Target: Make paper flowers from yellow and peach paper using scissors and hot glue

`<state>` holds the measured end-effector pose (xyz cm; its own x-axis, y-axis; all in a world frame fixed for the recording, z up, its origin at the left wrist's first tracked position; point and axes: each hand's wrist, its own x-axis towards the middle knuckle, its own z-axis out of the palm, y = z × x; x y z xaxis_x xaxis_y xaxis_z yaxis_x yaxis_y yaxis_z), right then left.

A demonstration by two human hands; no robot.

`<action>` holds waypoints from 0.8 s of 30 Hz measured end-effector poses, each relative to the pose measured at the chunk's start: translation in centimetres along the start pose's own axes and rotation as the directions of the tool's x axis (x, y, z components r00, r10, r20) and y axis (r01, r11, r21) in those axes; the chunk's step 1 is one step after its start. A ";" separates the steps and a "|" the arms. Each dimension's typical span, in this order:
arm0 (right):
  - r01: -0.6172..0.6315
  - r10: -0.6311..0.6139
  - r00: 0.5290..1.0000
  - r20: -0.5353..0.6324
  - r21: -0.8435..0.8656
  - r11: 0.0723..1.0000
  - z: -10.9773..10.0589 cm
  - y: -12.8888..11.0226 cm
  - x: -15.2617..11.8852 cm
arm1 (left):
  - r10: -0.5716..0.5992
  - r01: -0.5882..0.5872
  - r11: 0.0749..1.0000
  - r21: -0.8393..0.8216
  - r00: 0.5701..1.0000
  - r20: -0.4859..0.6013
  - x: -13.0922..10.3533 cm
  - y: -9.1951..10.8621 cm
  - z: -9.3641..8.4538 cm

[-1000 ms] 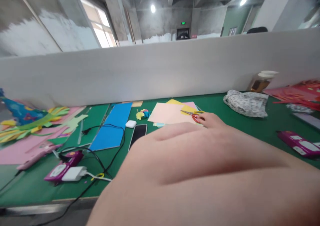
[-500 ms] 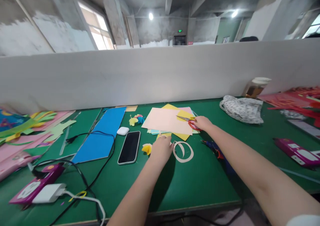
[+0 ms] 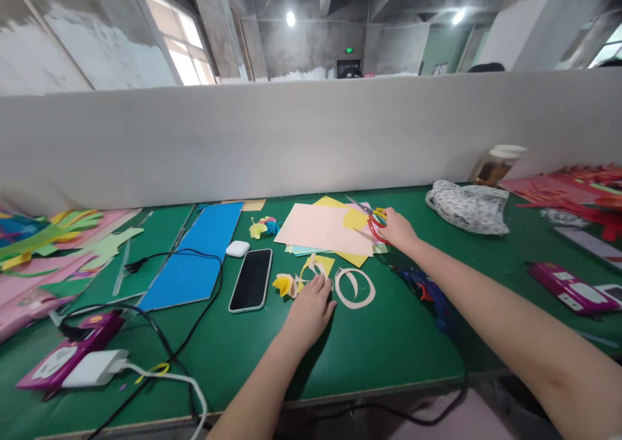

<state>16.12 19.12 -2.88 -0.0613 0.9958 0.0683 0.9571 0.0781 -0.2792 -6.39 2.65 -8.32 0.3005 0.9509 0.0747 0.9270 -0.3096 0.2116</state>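
Observation:
My right hand (image 3: 397, 230) is closed on the red and yellow handles of a pair of scissors (image 3: 373, 218), whose blades point up and left above the right side of a stack of coloured paper (image 3: 318, 229), pale pink on top. Nearer me, my left hand (image 3: 311, 304) rests with its fingers apart on pale and yellow paper scraps. A cream paper ring (image 3: 368, 297) lies just right of that hand. To its left sits a small yellow paper flower (image 3: 283, 285).
Left of centre lie a phone (image 3: 251, 280), a white case (image 3: 238, 249), a blue board (image 3: 194, 258) and black cables. A glue gun (image 3: 422, 289) is under my right forearm. Farther right are a patterned cloth (image 3: 467, 208), a jar (image 3: 496, 166) and a purple power strip (image 3: 571, 289).
My right hand has lifted the scissors slightly off the paper stack and tilted them. My left hand has moved a little toward me, uncovering yellow and pale scraps.

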 end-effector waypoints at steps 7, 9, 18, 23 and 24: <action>0.208 -0.235 0.956 0.176 0.160 0.965 4.0 -7.7 -4.0 | 0.030 -0.029 1.000 0.007 0.998 -0.052 -1.4 0.3 1.2; 0.231 -0.262 0.944 0.201 0.166 0.959 5.4 -9.5 -4.6 | 0.036 -0.035 0.999 0.017 0.998 -0.057 -1.7 0.4 1.2; 0.150 -0.195 0.940 0.278 0.174 0.973 6.5 -11.0 -4.7 | 0.029 -0.029 1.000 0.004 0.998 -0.059 -2.8 0.9 1.5; 0.133 -0.197 0.952 0.236 0.261 0.956 6.2 -10.3 -4.6 | 0.029 -0.031 0.999 -0.016 0.997 -0.073 -3.5 1.5 1.9; 0.130 -0.194 0.959 0.209 0.285 0.950 6.0 -10.0 -4.6 | 0.034 -0.036 0.999 -0.019 0.997 -0.075 -3.7 1.6 1.9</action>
<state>5.07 14.06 -6.18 -0.3036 0.9494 -0.0803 0.8203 0.2175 -0.5290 -5.59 -1.35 -10.14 0.3142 0.9366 0.1549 0.9114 -0.3433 0.2269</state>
